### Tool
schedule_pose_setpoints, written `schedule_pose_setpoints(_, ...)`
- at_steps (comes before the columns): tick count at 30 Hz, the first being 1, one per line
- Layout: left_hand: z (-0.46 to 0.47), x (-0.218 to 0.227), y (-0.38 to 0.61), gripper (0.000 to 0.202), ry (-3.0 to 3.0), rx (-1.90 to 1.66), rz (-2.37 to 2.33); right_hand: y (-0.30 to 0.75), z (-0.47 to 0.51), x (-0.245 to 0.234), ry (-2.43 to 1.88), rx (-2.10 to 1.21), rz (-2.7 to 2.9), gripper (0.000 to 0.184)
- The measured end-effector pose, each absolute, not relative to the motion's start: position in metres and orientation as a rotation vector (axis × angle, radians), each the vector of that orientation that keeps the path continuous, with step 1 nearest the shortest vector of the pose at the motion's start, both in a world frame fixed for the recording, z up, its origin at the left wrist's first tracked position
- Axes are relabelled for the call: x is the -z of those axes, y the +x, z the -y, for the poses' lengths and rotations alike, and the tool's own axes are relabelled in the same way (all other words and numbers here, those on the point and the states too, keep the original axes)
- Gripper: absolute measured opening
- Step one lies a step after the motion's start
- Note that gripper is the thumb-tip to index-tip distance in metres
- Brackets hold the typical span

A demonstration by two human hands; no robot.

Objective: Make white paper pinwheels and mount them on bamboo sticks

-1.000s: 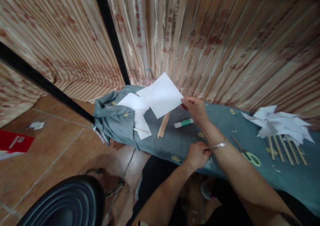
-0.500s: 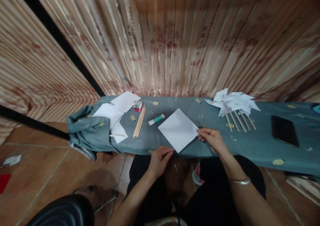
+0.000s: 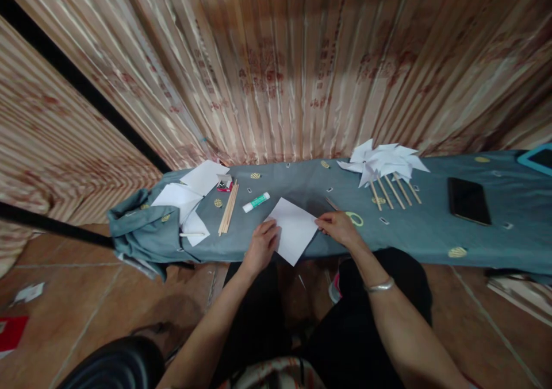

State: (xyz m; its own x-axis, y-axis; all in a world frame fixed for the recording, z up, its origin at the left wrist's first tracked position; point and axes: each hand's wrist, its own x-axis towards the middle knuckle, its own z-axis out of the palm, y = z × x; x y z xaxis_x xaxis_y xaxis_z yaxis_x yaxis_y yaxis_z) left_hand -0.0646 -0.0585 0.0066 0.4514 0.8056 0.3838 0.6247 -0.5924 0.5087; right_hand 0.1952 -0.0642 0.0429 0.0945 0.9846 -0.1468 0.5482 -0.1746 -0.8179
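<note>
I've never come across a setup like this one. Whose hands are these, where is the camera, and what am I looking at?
There is no machine here: these are one person's bare hands. All the pictures come from a single camera worn on that person's head, looking forward and down.

The right hand pinches one corner of a white paper sheet; the left hand is at the opposite corner, though its grip is hard to make out.

Around them on the grey-blue cloth lie a glue stick, thin wooden sticks, more white paper, paper pinwheels and a dark phone-like slab.
</note>
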Motion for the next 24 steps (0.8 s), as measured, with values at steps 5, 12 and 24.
schedule_pose_setpoints(5, 0.062, -0.003, -0.070, 0.026, 2.428, -0.870, -1.210, 0.195, 0.064, -0.047, -1.950, -0.764, 1.624, 0.019)
schedule_pose_setpoints(12, 0.061, -0.007, -0.071, 0.027, 2.408, -0.844, -1.200, 0.224, 0.072, -0.051, -2.110, -0.449, 1.497, 0.023)
schedule_pose_setpoints(24, 0.065, -0.022, -0.082, 0.037, 2.169, -0.945, -1.233, 0.146, 0.117, -0.037, -1.416, -0.501, 2.174, 0.058)
